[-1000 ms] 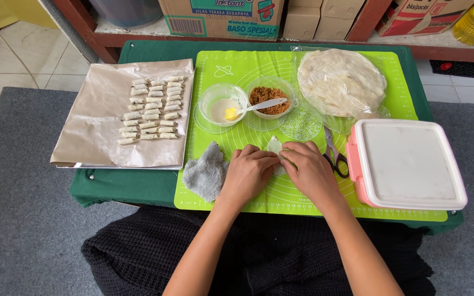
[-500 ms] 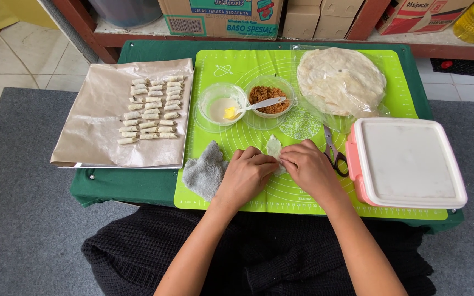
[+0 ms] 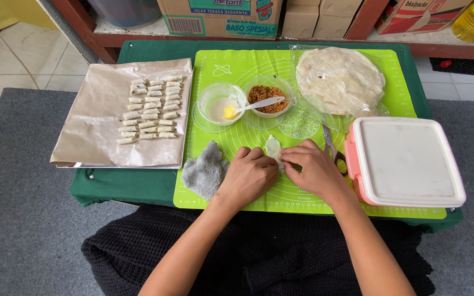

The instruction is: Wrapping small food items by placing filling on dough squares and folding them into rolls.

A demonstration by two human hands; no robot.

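Both hands pinch a small pale wrapper point(image 3: 273, 148) on the green mat point(image 3: 215, 189), left hand point(image 3: 248, 176) and right hand point(image 3: 314, 170) meeting mid-desk; rolling it well likely needs even, tight fingertip pressure.

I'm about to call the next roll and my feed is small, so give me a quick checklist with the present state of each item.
1. Both hands on the wrapper: ok. The left hand and right hand pinch the small wrapper piece on the green mat.
2. Filling within reach: ok. The bowl of brown filling with a spoon stands just beyond the hands.
3. Filling inside the wrapper: cannot tell, fingers cover it.
4. Space on the tray paper: ok, bare paper left of the finished rolls.
5. Scissors out of the way: not ok, touching the right hand.
6. Spare wrappers: ok, a stack remains.
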